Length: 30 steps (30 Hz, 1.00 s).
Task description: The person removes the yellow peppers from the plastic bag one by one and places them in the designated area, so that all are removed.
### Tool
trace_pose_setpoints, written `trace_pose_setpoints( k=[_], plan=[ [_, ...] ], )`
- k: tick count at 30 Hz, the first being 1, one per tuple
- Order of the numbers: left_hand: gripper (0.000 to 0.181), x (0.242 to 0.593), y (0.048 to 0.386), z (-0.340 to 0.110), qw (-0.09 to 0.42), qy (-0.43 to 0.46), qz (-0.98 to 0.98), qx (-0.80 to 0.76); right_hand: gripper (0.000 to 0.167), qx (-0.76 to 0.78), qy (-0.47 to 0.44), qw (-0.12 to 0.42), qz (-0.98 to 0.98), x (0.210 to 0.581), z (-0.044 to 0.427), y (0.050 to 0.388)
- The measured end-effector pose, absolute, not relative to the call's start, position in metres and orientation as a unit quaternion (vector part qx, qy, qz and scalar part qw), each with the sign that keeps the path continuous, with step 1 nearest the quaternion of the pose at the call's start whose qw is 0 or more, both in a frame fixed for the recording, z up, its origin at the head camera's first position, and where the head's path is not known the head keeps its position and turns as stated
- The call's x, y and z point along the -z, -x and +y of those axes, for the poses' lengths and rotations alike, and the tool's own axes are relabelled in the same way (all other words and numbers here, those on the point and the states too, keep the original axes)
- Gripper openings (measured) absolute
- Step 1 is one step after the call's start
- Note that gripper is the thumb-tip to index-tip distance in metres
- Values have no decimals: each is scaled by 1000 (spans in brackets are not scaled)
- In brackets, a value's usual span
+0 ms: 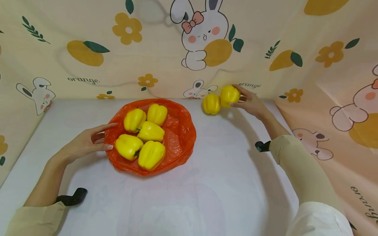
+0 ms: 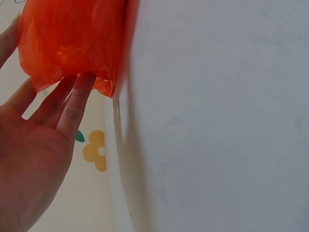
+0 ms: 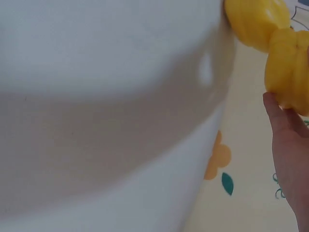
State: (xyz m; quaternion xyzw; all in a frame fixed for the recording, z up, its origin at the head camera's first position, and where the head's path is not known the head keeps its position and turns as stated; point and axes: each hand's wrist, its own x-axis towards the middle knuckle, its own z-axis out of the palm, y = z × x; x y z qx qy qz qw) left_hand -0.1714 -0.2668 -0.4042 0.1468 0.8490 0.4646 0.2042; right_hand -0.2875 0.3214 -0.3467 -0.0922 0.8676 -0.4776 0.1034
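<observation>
On the left of the table stands a red plastic bag (image 1: 181,144), spread wide at the mouth, with several yellow bell peppers (image 1: 151,131) inside. My left hand (image 1: 84,142) touches its left side, fingers fairly straight, thumb nearer me; in the left wrist view the fingertips (image 2: 83,83) rest against the red plastic. At the back right, my right hand (image 1: 250,101) holds a yellow bell pepper (image 1: 230,95) between thumb and fingers, raised above the table. Beside it, another yellow bell pepper (image 1: 211,104) sits on the table, and the two appear to touch.
A white tabletop (image 1: 212,183) extends beneath everything. Cloth with rabbits and oranges hangs as a back wall (image 1: 159,49) and a right wall (image 1: 325,131) close to the right arm. A black strap mount sits at each wrist.
</observation>
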Motion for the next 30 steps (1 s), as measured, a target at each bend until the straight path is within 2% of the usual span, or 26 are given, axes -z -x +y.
trace_pose_setpoints(
  k=[23, 30],
  plan=[
    [76, 409, 172, -265, 209, -145, 849, -464, 77, 485, 89, 102, 864, 381, 334, 289],
    [76, 410, 172, -267, 211, -145, 842, -474, 83, 506, 80, 101, 853, 388, 329, 290]
  ],
)
